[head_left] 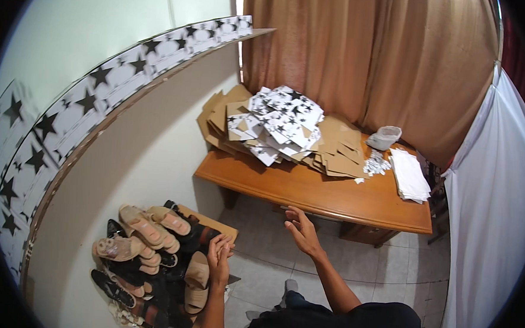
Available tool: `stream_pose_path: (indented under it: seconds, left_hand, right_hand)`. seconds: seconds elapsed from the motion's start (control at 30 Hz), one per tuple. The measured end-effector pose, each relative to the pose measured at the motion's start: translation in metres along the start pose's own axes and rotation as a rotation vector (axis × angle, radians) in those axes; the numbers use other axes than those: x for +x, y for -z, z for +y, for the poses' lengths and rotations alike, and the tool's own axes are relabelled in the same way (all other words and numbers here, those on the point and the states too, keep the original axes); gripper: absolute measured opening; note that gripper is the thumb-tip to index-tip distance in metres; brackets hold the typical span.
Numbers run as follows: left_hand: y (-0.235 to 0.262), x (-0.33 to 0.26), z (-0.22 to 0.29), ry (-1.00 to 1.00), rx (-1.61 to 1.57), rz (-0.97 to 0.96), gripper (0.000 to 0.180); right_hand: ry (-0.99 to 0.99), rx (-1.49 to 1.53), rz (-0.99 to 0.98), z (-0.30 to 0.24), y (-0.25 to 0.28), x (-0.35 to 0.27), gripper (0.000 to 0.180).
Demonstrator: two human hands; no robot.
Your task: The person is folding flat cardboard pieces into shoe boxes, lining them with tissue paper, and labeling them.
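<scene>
My left hand (219, 260) hovers over a pile of shoes (150, 259), its fingers apart and empty, close to a tan sandal (196, 285) and a black shoe (199, 235). My right hand (302, 230) is raised, open and empty, just in front of the near edge of a wooden table (332, 197). A heap of star-printed and brown cardboard pieces (282, 126) lies on the table's far side.
A large star-printed sheet (87, 101) leans along the wall on the left. On the table's right end lie a stack of white paper (409, 174), small printed scraps (375, 164) and a white bag (385, 136). Brown curtains (369, 57) hang behind; a white cloth (492, 206) hangs at right.
</scene>
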State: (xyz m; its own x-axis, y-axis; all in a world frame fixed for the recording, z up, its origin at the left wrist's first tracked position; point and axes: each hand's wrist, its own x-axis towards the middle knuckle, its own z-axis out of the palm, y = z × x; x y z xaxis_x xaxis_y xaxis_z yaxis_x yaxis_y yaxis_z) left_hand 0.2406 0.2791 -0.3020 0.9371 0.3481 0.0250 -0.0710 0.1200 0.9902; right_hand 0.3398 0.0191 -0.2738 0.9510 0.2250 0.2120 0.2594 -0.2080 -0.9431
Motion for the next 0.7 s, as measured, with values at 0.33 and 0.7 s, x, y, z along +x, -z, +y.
stream_pose_path:
  seconds: [0.33, 0.7]
  left_hand:
    - [-0.170, 0.040, -0.013, -0.004, 0.085, -0.222, 0.039]
    - [-0.296, 0.101, -0.028, 0.008, 0.074, -0.277, 0.043]
  right_hand:
    - [-0.013, 0.031, 0.216, 0.062, 0.140, 0.003, 0.052]
    - [-0.054, 0.104, 0.245, 0.107, 0.225, 0.066, 0.048]
